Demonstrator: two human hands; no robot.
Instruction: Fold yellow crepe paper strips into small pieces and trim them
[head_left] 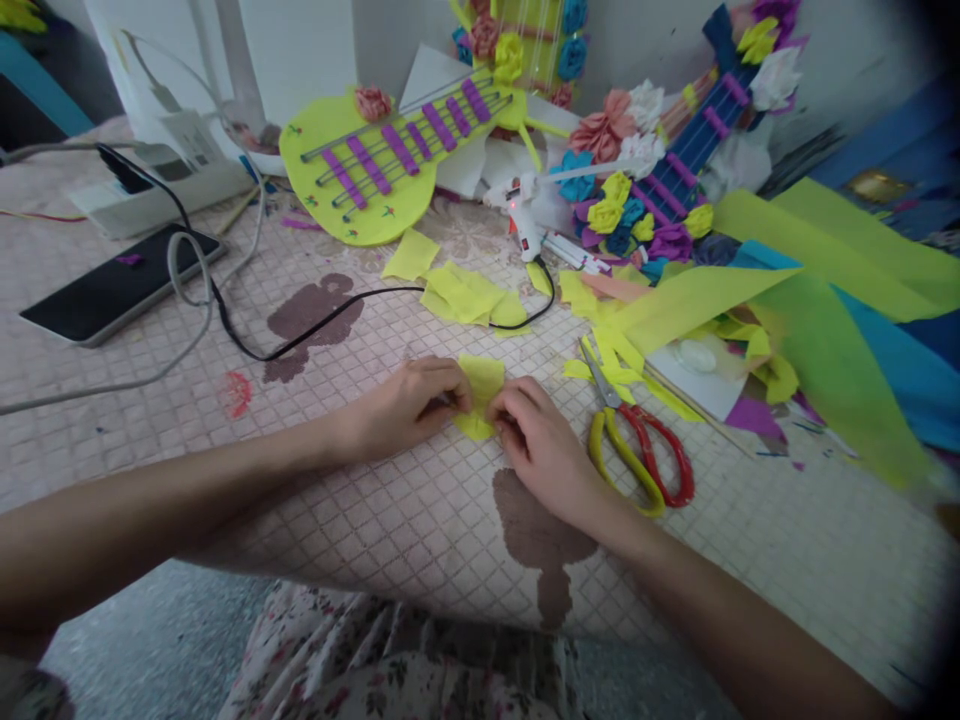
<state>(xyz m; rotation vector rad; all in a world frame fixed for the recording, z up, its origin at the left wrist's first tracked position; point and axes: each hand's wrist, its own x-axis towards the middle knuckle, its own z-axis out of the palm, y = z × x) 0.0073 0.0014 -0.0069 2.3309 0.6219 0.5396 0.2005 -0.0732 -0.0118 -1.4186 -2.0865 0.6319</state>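
A small piece of yellow crepe paper (482, 385) lies between my hands near the middle of the patterned cloth (420, 530). My left hand (420, 400) pinches its left edge with closed fingers. On the other side, my right hand (531, 425) has its fingers closed on the paper's right edge. Several cut yellow pieces (461, 293) are piled just beyond my hands. Scissors (637, 440) with red and yellow handles rest to the right of my right hand, their blades pointing away.
A glue gun (523, 225) stands behind the pile, its black cable (322, 325) looping left. A phone (120, 285) and power strip (172, 185) lie left. Paper guitars (360, 210) with flowers stand behind; coloured sheets (817, 340) spread right.
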